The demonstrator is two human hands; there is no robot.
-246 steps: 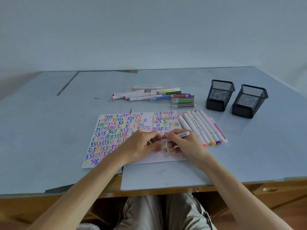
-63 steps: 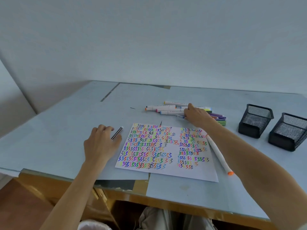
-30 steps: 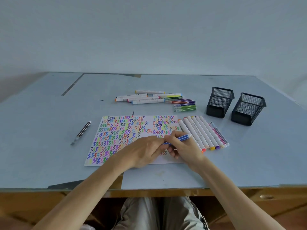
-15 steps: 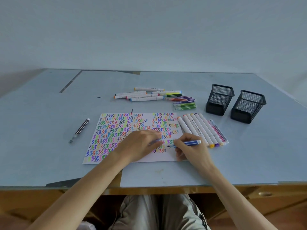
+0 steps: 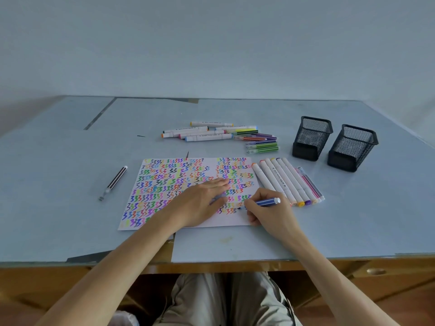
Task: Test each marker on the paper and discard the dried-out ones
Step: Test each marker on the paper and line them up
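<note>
A white paper (image 5: pixel 164 196) covered in coloured squiggles lies on the grey table. My right hand (image 5: pixel 270 215) grips a blue striped marker (image 5: pixel 263 202) with its tip on the paper's lower right part. My left hand (image 5: pixel 202 201) lies on the paper beside it, pressing it down, with a bluish cap (image 5: pixel 217 198) tucked under the thumb. A row of white markers (image 5: pixel 280 182) lies just right of the paper. Several untested-looking markers (image 5: pixel 211 135) are piled behind it.
Two black mesh cups (image 5: pixel 310 137) (image 5: pixel 352 147) stand at the back right. A dark striped pen (image 5: pixel 115 181) lies alone left of the paper. Thin pink markers (image 5: pixel 309 182) end the white row. The table's front edge (image 5: pixel 235 261) runs close to my lap.
My hands pulled the cap off the blue marker. My right hand then lowered the marker's tip onto the paper, and my left hand settled flat on the sheet.
</note>
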